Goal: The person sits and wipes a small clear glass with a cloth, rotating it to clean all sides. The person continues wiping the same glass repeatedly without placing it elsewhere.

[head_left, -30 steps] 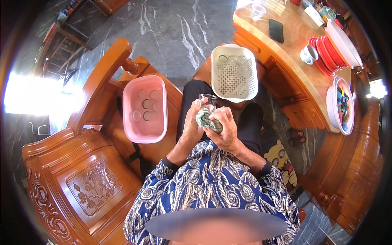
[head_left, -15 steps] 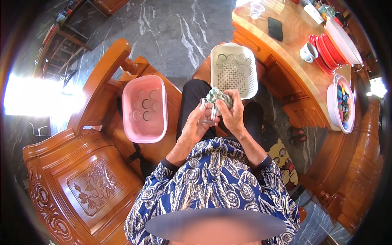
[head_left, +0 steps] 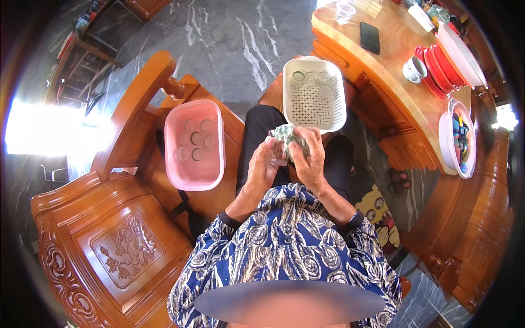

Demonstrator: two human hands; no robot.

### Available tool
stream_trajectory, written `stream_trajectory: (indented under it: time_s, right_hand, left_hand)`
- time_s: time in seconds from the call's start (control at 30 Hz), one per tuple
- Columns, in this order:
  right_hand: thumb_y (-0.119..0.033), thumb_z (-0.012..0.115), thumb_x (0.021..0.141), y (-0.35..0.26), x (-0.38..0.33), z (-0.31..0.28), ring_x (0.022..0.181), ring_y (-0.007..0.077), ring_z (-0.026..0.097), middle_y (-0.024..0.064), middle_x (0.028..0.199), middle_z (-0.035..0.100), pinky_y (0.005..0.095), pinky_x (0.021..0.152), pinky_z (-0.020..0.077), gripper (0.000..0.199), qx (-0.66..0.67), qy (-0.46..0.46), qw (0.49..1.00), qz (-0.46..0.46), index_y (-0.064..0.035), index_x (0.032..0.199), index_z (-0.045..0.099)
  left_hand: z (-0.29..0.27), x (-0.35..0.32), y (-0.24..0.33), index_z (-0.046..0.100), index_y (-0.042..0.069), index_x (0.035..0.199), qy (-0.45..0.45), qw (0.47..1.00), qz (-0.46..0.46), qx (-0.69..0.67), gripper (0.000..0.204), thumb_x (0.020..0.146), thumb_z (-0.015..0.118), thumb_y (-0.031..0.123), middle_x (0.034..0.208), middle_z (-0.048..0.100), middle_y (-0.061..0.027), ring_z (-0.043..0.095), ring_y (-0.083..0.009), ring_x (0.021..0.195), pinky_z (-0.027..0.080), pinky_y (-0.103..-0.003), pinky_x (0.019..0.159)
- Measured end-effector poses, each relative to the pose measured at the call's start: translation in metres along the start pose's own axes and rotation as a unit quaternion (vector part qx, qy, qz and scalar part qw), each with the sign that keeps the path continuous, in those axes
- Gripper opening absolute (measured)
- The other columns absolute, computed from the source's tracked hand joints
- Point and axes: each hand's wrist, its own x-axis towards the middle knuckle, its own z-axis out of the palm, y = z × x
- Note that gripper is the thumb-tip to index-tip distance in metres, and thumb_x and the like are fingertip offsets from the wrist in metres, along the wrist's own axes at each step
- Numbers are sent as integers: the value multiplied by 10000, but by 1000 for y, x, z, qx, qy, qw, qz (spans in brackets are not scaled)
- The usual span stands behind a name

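Observation:
Above my lap, my left hand [head_left: 263, 164] is closed around a small clear drinking glass [head_left: 278, 155], mostly covered by fingers and cloth. A greenish-white cloth [head_left: 284, 134] is bunched in my right hand [head_left: 309, 161] and pressed against the glass. Just beyond my hands stands a white perforated basket [head_left: 314, 106] with several clear glasses [head_left: 310, 77] at its far end. To the left, a pink plastic tub [head_left: 194, 177] holds several more clear glasses [head_left: 197, 138], upright on its bottom.
At the right is a wooden table [head_left: 350, 38] with a dark phone [head_left: 369, 37], a white cup [head_left: 414, 70], stacked red plates [head_left: 435, 71] and a tub of small items [head_left: 457, 158]. A carved wooden chair [head_left: 126, 246] stands left. Patterned slippers [head_left: 398, 180] lie on the floor.
The cloth has shifted slightly left and down, over the glass's mouth. My right hand has turned with it, and the glass is more hidden now. The tub and basket stay put.

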Motion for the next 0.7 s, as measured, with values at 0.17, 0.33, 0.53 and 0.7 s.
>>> stream_trajectory:
  time_s: [0.17, 0.33, 0.53, 0.7]
  right_hand:
    - [-87, 710, 761, -17, -16, 5, 869, 284, 556, 125, 934, 545, 359, 764, 475, 334, -1, -80, 996, -34, -51, 1056, 558]
    - [-145, 747, 745, -17, -18, 8, 824, 250, 546, 103, 884, 559, 334, 747, 460, 332, -4, -93, 994, -61, -39, 995, 557]
    - [-165, 753, 760, -12, -5, 4, 812, 269, 569, 116, 887, 561, 345, 726, 479, 333, -13, -67, 997, -43, -42, 989, 545]
    - [-167, 714, 815, 8, 6, 1, 768, 225, 568, 103, 855, 556, 319, 702, 470, 283, -13, -17, 1000, 10, -24, 988, 543]
  left_hand:
    - [8, 4, 19, 521, -1, 1156, -6, 998, 60, -3, 418, 931, 562, 348, 1116, 611, -111, 601, -221, 989, 504, -377, 869]
    - [12, -2, 21, 527, 8, 1104, 29, 997, 42, 57, 417, 953, 527, 397, 933, 613, -98, 603, -214, 885, 501, -336, 831]
    - [14, -3, 20, 508, 22, 1076, 10, 980, 92, 178, 396, 948, 541, 395, 1009, 571, -56, 557, -158, 958, 459, -303, 849]
    - [15, -8, 23, 498, 13, 1103, -32, 986, 29, 164, 381, 925, 582, 340, 939, 604, -64, 590, -156, 880, 481, -300, 781]
